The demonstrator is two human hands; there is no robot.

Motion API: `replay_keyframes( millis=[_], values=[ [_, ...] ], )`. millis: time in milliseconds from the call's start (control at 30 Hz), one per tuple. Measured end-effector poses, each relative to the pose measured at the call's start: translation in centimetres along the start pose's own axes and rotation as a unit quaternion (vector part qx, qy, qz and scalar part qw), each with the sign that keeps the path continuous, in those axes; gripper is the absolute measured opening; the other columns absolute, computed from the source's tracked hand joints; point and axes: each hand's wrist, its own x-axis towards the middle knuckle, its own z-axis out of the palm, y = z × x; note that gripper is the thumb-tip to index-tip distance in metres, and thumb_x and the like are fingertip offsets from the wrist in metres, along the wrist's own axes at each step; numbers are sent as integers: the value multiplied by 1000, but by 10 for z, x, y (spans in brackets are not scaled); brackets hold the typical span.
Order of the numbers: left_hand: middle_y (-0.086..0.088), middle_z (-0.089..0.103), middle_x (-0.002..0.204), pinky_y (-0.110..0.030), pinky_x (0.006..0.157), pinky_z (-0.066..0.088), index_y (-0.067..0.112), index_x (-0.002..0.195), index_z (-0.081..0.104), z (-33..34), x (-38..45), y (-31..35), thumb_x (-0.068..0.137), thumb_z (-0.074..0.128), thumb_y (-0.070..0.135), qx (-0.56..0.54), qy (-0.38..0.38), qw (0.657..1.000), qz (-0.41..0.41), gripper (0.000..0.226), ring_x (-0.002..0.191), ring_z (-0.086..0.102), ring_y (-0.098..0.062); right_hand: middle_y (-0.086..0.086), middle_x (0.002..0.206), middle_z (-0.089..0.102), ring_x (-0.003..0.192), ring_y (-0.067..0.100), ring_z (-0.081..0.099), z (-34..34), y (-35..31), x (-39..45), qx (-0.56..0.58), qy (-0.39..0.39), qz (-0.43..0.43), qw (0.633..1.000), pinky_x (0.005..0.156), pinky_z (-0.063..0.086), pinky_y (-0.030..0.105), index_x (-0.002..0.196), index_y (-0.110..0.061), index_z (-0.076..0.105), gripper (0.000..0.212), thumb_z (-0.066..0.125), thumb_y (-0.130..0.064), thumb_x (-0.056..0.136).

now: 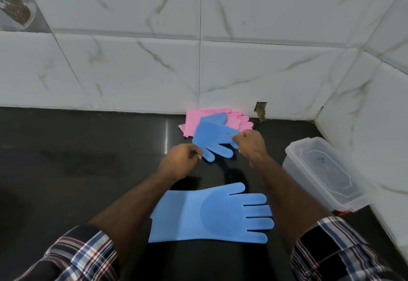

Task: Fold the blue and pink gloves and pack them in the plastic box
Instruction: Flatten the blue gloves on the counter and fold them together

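Note:
One blue glove [212, 213] lies flat on the dark counter near me, fingers pointing right. A second blue glove [213, 137] is farther back, partly over the pink gloves [194, 120] that lie against the wall. My left hand [180, 162] pinches a finger of that far blue glove at its left edge. On the glove's right edge, my right hand [250, 143] pinches another finger. The clear plastic box [293, 159] stands open at the right, by the side wall.
White marble-pattern tiles form the back wall and the right wall [375, 115]. A chipped hole [260, 109] shows in the back wall near the pink gloves. The dark counter [77, 159] stretches away to the left.

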Motion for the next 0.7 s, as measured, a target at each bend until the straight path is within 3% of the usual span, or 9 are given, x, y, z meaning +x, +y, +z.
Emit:
replay_keyframes(
  millis=[67, 167, 300, 367, 433, 500, 600, 700],
  values=[
    [10, 72, 112, -20, 89, 46, 22, 111, 74, -10, 9, 21, 93, 63, 25, -2, 19, 999, 37, 21, 102, 66, -9, 10, 65, 57, 63, 25, 51, -7, -30, -6, -68, -19, -76, 995, 62, 44, 33, 63, -4, 55, 24, 61, -14, 84],
    [6, 72, 120, -17, 85, 41, 20, 118, 74, -33, 23, 59, 92, 62, 24, -13, 58, 994, 92, 28, 100, 65, -10, 5, 80, 67, 77, 24, 61, -19, -78, -17, -152, -40, -176, 972, 69, 48, 33, 78, -5, 65, 17, 56, -16, 87],
    [12, 75, 102, -15, 74, 43, 23, 104, 78, -68, 35, 94, 89, 70, 32, -63, 102, 985, 123, 20, 77, 60, 3, -4, 91, 68, 84, 18, 60, -40, -130, -34, -186, -35, -258, 947, 75, 48, 32, 79, -17, 63, 15, 52, -13, 87],
    [16, 73, 89, -19, 73, 47, 25, 93, 77, -84, 35, 106, 86, 73, 38, -94, 114, 981, 128, 15, 74, 62, 2, -5, 88, 69, 80, 16, 60, -50, -148, -38, -166, -30, -272, 947, 73, 48, 32, 79, -16, 66, 16, 53, -10, 86],
    [7, 74, 83, -28, 71, 52, 21, 86, 75, -95, 35, 115, 86, 73, 37, -131, 117, 976, 127, 16, 72, 66, -11, -9, 83, 70, 72, 9, 58, -60, -162, -43, -140, -34, -284, 948, 66, 46, 27, 78, -18, 68, 18, 56, -10, 88],
    [-4, 74, 83, -32, 70, 52, 15, 83, 73, -104, 31, 122, 87, 71, 28, -193, 113, 967, 121, 15, 69, 66, -14, -14, 78, 67, 64, 2, 57, -71, -171, -49, -100, -26, -304, 947, 64, 45, 22, 81, -18, 70, 16, 60, -12, 90],
    [-6, 68, 82, -28, 70, 46, 13, 82, 67, -120, 21, 128, 91, 64, 17, -313, 89, 941, 93, 10, 71, 69, -11, -8, 77, 69, 57, 7, 56, -92, -170, -54, 5, 16, -304, 952, 65, 50, 27, 84, -19, 75, 9, 68, -19, 89],
    [-3, 68, 83, -30, 74, 48, 18, 81, 65, -136, 14, 127, 92, 57, 16, -434, 39, 899, 53, 13, 76, 69, -18, -1, 89, 75, 62, 8, 58, -107, -157, -56, 35, 19, -276, 960, 65, 52, 29, 88, -21, 77, 6, 72, -19, 87]
  ],
)
